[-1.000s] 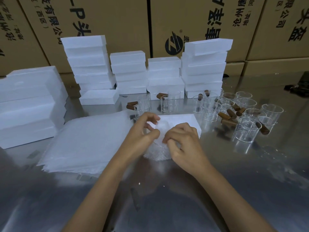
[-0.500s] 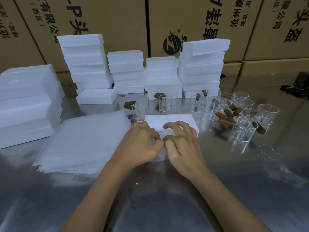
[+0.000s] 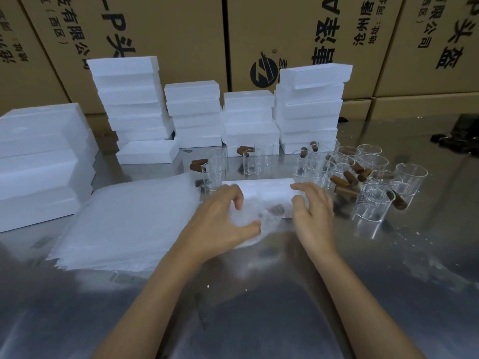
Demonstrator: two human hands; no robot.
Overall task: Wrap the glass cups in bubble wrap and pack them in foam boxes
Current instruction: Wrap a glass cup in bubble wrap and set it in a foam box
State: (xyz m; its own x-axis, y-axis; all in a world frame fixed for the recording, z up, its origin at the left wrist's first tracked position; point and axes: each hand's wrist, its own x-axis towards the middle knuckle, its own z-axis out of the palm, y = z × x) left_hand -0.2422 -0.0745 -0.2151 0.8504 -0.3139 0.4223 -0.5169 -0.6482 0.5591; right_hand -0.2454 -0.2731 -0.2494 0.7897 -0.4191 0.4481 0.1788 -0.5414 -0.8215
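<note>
Head view shows my left hand [image 3: 223, 221] curled around a bubble-wrapped cup [image 3: 261, 216], thumb under its near edge and fingers over the top, gripping it. My right hand [image 3: 313, 216] sits at the bundle's right end, fingers bent over the wrap and the front edge of the open foam box [image 3: 259, 189] just beyond it; whether they pinch the wrap or only press it I cannot tell. A dark patch shows through the wrap between my hands, probably the cup's wooden handle. I judge this cup is wrapped or nearly so and not yet seated in the box, which lies touching the bundle on its far side. Much remains: a cluster of bare glass cups [image 3: 373, 203] with brown handles stands beyond and right of my right hand, and a few more just past the box. The stack of bubble wrap sheets [image 3: 124, 221] lies immediately left of my left hand. Stacks of foam boxes [image 3: 308, 110] rise further back; which of them are filled I cannot tell.
</note>
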